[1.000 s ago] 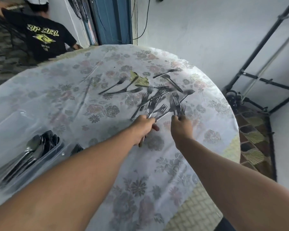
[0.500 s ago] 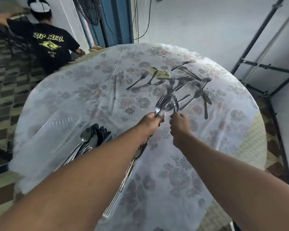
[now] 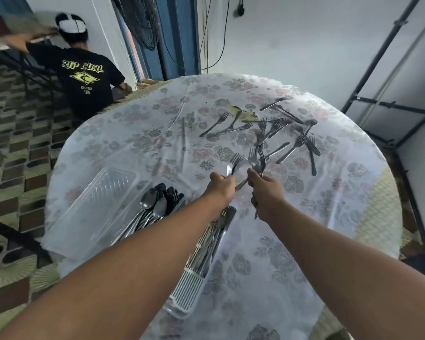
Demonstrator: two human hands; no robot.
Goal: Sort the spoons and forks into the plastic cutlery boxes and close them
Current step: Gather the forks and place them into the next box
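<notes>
Forks in both fists right now: left hand (image 3: 221, 185) clenched round one shiny steel fork (image 3: 233, 163), right hand (image 3: 265, 190) gripping a bunch of steel forks (image 3: 255, 159), tines pointing away. Best to line up the handles first, then lower the lot tines-together into the near ribbed clear plastic box (image 3: 198, 266), already holding forks under the left arm. Further left, clear plastic cutlery box (image 3: 118, 209) with dark steel spoons (image 3: 155, 204) piled at its far end, lid open. Loose scattered forks (image 3: 275, 133) waiting far right on the round floral-cloth table (image 3: 268, 253).
</notes>
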